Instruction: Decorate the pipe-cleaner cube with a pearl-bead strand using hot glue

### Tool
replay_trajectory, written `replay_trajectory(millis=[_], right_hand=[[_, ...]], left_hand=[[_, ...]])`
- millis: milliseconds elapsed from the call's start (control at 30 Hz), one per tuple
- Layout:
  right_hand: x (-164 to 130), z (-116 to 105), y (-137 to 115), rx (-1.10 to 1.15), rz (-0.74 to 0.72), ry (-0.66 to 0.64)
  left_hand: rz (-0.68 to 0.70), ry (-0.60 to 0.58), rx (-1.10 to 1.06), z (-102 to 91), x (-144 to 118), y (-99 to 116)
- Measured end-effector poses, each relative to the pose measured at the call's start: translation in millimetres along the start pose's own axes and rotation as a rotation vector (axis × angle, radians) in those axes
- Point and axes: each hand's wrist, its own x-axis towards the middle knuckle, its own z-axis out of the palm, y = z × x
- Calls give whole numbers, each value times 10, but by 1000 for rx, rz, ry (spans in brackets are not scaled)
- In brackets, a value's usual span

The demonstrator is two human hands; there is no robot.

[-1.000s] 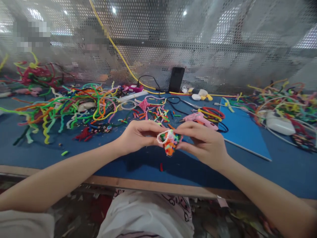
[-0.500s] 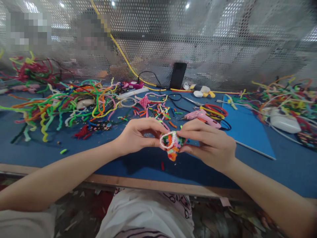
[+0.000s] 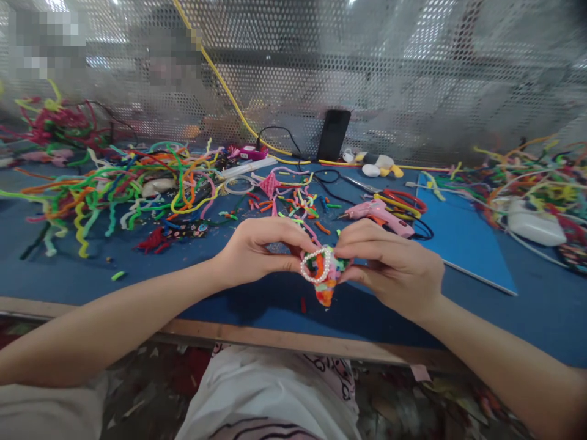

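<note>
Close to the table's front edge, my two hands meet around a small colourful pipe-cleaner piece [image 3: 325, 296], with orange at its lower tip and green and pink above. A loop of white pearl beads [image 3: 316, 280] lies against its near face. The thumb and fingers of my left hand [image 3: 259, 247] pinch the loop's left side. My right hand [image 3: 394, 263] grips the pipe-cleaner piece from the right, fingertips at its upper edge and thumb lower down. Fingers cover parts of the piece.
Piles of pipe cleaners [image 3: 114, 189] lie left, with cut bits [image 3: 293, 201] in the middle. A pink glue gun [image 3: 383, 217], red-and-yellow-handled scissors [image 3: 403, 198] and a blue board [image 3: 463, 238] lie right. A phone [image 3: 334, 134] leans against the perforated metal screen [image 3: 275, 79].
Both hands, with the pipe-cleaner piece and bead loop, appear slightly lower and further right. The grip looks the same, and the loop faces me a little more roundly. The view has shifted slightly.
</note>
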Motion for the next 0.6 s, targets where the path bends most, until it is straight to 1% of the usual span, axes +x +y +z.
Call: replay_trajectory(millis=[100, 233, 267, 433, 600], right_hand=[[-39, 22, 12, -14, 8, 12], [-88, 46, 19, 42, 118, 106], [-86, 40, 16, 29, 118, 106], [-18, -10, -16, -98, -64, 2], [10, 1, -19, -88, -68, 4]], left_hand=[[47, 12, -12, -7, -4, -16], [77, -2, -31, -16, -9, -38], [75, -11, -33, -16, -9, -41], [87, -25, -35, -10, 3, -37], [98, -24, -6, -10, 14, -28]])
